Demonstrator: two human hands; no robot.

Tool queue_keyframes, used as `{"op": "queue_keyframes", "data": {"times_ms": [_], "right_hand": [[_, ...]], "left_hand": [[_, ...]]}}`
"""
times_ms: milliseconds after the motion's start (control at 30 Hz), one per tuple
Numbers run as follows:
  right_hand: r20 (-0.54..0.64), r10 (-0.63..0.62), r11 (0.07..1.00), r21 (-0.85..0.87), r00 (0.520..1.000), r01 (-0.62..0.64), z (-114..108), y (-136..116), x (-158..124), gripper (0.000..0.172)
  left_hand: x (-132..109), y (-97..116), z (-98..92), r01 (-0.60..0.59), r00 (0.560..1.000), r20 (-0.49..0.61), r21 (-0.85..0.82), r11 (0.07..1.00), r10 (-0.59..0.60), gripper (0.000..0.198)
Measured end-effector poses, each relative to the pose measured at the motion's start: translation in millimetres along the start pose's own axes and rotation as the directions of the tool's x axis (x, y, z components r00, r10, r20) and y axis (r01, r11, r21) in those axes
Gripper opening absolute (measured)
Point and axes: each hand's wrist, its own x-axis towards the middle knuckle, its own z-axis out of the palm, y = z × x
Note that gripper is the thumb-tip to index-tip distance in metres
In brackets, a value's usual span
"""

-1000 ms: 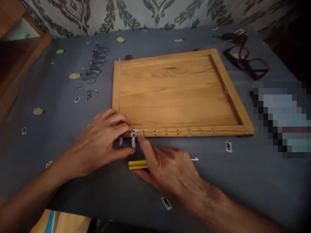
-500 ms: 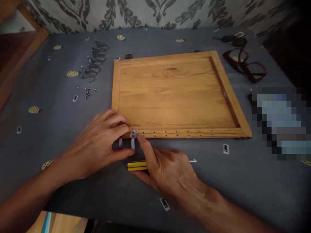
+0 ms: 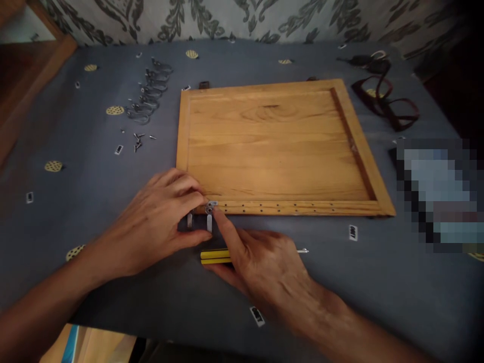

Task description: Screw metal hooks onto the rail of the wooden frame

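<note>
Looking down from the head view, we see the left hand [image 3: 159, 222] pinched narrow on a small metal hook [image 3: 209, 212] at the near-left corner of the wooden panel [image 3: 280, 146], against its drilled front rail. The right hand [image 3: 264, 267] presses one outstretched fingertip on the hook's plate. A yellow-handled screwdriver [image 3: 214, 255] lies under that hand, just in front of the panel; we cannot tell whether it is gripped. We judge the hook could skid off its holes if either finger slackens. It looks tiny and silvery, with two prongs hanging past the panel's edge.
</note>
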Motion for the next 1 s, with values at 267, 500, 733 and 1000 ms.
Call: {"op": "queue_keyframes", "data": {"times_ms": [267, 500, 733, 1000], "right_hand": [[0.009, -0.003, 0.998, -0.064, 1.000, 0.004, -1.3, -2.2, 0.1, 0.055], [0.025, -0.018, 0.992, -0.127, 1.000, 0.021, -0.1, -3.1, 0.1, 0.058], [0.149, 0.012, 0.993, -0.114, 0.989, 0.005, -2.1, -4.0, 1.6, 0.062], [0.183, 0.016, 0.995, -0.097, 0.983, 0.002, -2.3, -4.5, 2.1, 0.064]], "left_hand": [[-1.3, -2.8, 0.7, -0.013, 1.000, 0.002, 0.005, 1.000, 0.013, 0.030], [1.2, -3.5, 1.6, -0.013, 1.000, 0.003, 0.008, 1.000, 0.013, 0.031], [0.5, -1.8, -1.2, -0.003, 1.000, 0.005, 0.003, 1.000, 0.003, 0.032], [1.2, -1.9, -2.1, 0.015, 1.000, 0.025, -0.006, 1.000, -0.015, 0.032]]}}
